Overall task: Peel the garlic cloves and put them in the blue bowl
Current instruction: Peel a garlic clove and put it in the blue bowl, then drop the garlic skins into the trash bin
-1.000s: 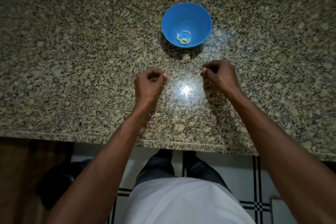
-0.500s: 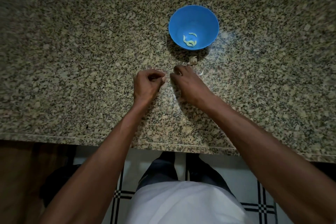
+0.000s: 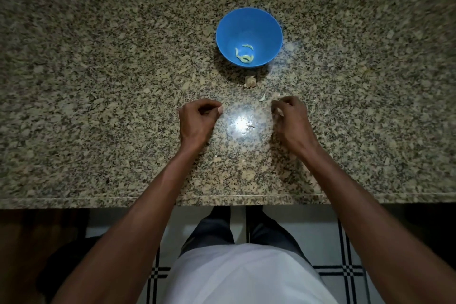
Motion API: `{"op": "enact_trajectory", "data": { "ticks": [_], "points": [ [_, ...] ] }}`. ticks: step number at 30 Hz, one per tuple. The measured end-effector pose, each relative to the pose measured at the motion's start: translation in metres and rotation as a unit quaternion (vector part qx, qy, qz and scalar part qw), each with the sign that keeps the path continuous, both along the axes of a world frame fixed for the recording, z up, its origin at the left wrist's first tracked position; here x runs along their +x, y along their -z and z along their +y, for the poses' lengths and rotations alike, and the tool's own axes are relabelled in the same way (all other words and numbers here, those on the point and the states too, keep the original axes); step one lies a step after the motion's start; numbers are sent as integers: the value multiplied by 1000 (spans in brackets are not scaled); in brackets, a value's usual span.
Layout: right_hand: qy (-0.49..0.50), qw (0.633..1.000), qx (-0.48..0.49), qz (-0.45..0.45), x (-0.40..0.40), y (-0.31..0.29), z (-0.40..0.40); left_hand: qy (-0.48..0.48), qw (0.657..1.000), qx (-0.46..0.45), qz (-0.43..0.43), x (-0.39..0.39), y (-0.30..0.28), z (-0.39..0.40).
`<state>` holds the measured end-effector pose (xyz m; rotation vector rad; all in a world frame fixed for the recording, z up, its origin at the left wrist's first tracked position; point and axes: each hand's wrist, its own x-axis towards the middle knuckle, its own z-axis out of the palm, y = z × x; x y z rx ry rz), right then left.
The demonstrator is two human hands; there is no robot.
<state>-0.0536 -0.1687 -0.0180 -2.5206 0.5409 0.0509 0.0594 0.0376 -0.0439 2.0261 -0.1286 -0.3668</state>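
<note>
Both hands curl mid-frame — left hand (image 3: 198,118) and right hand (image 3: 290,116), contents too small to tell. The garlic clove (image 3: 262,97) below the blue bowl (image 3: 249,29) looks light, slippery — pinch its ends.

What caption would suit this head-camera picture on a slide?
Two hands with curled fingers over a granite counter, peeled garlic cloves in the blue bowl.

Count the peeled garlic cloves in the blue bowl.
3, it seems: pale cloves lying close together on the bottom of the blue bowl, toward its near side; overlapping ones could hide another.
</note>
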Motion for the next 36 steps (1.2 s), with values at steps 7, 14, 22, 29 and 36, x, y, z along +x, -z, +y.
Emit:
{"op": "enact_trajectory", "data": {
  "ticks": [7,14,22,29,36],
  "points": [
    [-115,992,-56,17,-7,11,56,17,1000,-2,-15,-8,2,9],
    [-112,987,-117,-17,-21,23,85,10,1000,-8,-16,-18,4,17],
    [-230,966,-115,-26,-7,27,64,-85,996,-28,-3,-47,3,44],
    [-88,910,399,71,39,1,177,-382,905,-177,65,-105,-8,140],
    [-217,817,509,160,31,-22,359,-545,798,-254,49,-181,-13,294]
  ]
}}
